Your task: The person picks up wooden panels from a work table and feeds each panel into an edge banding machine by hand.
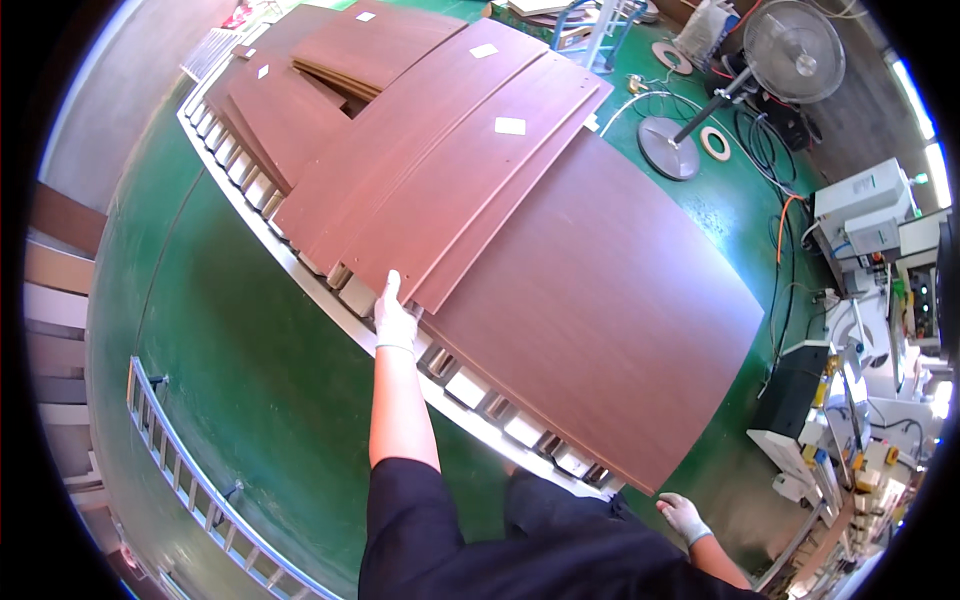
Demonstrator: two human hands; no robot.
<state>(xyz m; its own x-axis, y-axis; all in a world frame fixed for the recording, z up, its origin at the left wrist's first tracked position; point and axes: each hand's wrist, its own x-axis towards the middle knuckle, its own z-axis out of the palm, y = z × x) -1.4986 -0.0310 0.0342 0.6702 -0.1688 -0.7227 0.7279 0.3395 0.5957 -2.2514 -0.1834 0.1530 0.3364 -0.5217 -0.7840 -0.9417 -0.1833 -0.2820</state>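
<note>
Green workshop flooring (240,380) surrounds a long roller conveyor (470,385), on which reddish-brown wooden panels are laid flat so that their weight is carried by the rollers rather than by the arms. A large wide panel (610,320) covers the near end of the conveyor; narrower panels (460,170) are stacked in an overlapping fan on top of it and beyond it, several marked with small white labels.

The left hand (393,312), in a white glove, is placed against the near corner of the lowest narrow panel, where its end overhangs the conveyor edge; the fingers are held together and laid flat along the panel's edge, seemingly to push or steady it rather than to grip it. The right hand (684,515), also gloved, is held low beside the body, just past the near corner of the wide panel, touching nothing, its fingers loosely curled.

A pedestal fan (790,45) is stood on the floor well beyond the conveyor, and pale machines and cables (865,215) are ranged along the right.
</note>
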